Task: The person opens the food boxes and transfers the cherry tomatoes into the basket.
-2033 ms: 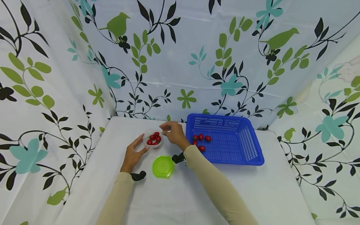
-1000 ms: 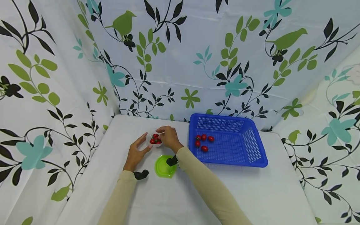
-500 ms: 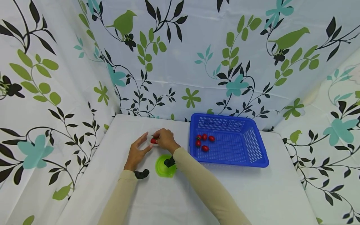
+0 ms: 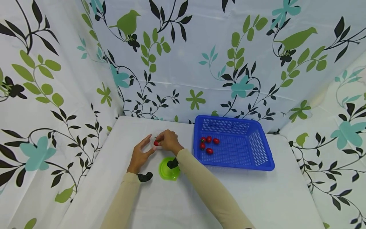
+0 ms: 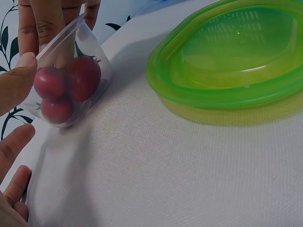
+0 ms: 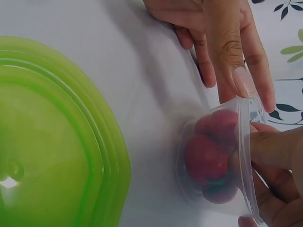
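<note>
A small clear plastic container (image 6: 244,156) with several red cherry tomatoes (image 6: 206,158) in it stands on the table's far left part in the head view. My left hand (image 4: 139,158) holds it by the side, thumb at the rim and fingers spread round the wall. The fingers of my right hand (image 4: 169,141) reach inside, among the tomatoes. Their tips are partly hidden, so whether they pinch a tomato is not plain. Just nearer than the container lies a translucent green lid (image 4: 168,171), under my right wrist; it shows large in the left wrist view.
A blue perforated basket (image 4: 258,148) stands to the right of the container, with several more cherry tomatoes (image 4: 209,151) in its left part. White cloth covers the table (image 4: 274,194). A patterned curtain (image 4: 183,63) closes off the back and both sides.
My right hand has moved left from beside the container's rim, and its fingers have gone down into it. My left hand stays at the container. The view has shifted slightly.
</note>
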Action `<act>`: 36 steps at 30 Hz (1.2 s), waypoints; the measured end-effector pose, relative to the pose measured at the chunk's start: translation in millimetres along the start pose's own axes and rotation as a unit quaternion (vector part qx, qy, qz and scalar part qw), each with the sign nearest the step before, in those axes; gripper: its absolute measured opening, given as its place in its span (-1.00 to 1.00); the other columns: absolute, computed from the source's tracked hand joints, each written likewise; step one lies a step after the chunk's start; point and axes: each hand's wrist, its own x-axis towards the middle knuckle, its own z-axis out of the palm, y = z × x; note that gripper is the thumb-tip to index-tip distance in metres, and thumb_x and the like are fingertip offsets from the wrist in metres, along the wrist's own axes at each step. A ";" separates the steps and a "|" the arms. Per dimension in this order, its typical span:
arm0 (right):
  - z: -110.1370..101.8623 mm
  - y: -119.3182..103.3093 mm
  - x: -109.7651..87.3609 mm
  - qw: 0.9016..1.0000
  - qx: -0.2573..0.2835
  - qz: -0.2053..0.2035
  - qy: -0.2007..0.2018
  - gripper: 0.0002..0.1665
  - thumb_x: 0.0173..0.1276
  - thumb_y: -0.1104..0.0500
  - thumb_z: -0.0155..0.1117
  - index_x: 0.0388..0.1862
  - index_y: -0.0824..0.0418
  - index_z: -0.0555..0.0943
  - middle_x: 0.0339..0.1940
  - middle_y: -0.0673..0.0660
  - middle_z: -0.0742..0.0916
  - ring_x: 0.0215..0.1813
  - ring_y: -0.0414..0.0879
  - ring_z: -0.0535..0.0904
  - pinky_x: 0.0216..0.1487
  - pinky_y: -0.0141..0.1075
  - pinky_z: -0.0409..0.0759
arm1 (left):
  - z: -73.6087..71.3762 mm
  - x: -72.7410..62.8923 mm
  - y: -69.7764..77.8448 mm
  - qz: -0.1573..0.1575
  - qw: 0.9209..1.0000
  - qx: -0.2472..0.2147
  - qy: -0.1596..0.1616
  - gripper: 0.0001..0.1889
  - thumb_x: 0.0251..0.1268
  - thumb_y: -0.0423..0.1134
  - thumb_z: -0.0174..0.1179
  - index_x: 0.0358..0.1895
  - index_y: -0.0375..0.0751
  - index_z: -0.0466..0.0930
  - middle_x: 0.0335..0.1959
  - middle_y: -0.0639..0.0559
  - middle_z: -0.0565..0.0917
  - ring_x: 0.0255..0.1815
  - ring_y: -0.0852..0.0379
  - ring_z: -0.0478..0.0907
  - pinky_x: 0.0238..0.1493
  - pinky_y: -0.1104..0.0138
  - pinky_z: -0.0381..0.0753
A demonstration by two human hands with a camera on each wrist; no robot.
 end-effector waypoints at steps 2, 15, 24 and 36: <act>-0.3 2.0 0.4 1.000 0.002 -0.007 0.002 -0.81 0.33 0.19 0.59 -0.09 0.00 0.88 -0.09 -0.11 0.90 0.19 -0.08 0.70 0.46 0.10 0.44 | 1.0 0.0 0.1 -0.002 1.000 0.001 -0.001 -0.18 0.35 0.11 0.46 0.64 0.27 0.32 0.65 -0.07 0.40 0.75 -0.10 0.15 0.74 -0.33 -0.11; -1.6 8.0 -1.5 0.996 0.082 0.012 0.017 -0.88 0.31 0.17 0.61 -0.18 -0.02 0.89 -0.22 -0.15 0.89 0.07 -0.14 0.74 0.43 0.06 0.52 | 2.4 0.6 1.5 0.013 1.000 -0.009 -0.001 -0.17 0.34 0.05 0.49 0.64 0.16 0.34 0.63 -0.11 0.42 0.76 -0.10 0.13 0.75 -0.26 -0.07; -2.5 10.9 -0.2 0.982 0.184 0.044 0.024 -0.84 0.36 0.25 0.54 -0.18 -0.02 0.88 -0.20 -0.11 0.86 -0.03 -0.19 0.73 0.06 -0.24 0.78 | 2.4 1.0 1.8 0.012 1.000 -0.005 -0.003 -0.17 0.34 0.06 0.48 0.65 0.22 0.33 0.64 -0.11 0.41 0.74 -0.13 0.17 0.74 -0.31 -0.07; -12.9 12.3 -2.0 0.972 0.229 0.032 0.032 -0.80 0.39 0.28 0.51 -0.04 0.11 0.86 -0.18 -0.05 0.88 -0.14 -0.22 0.80 -0.05 -0.28 0.83 | -0.1 2.4 2.6 0.020 1.000 0.021 -0.002 -0.17 0.35 0.07 0.48 0.65 0.20 0.33 0.64 -0.07 0.41 0.74 -0.11 0.19 0.75 -0.27 -0.05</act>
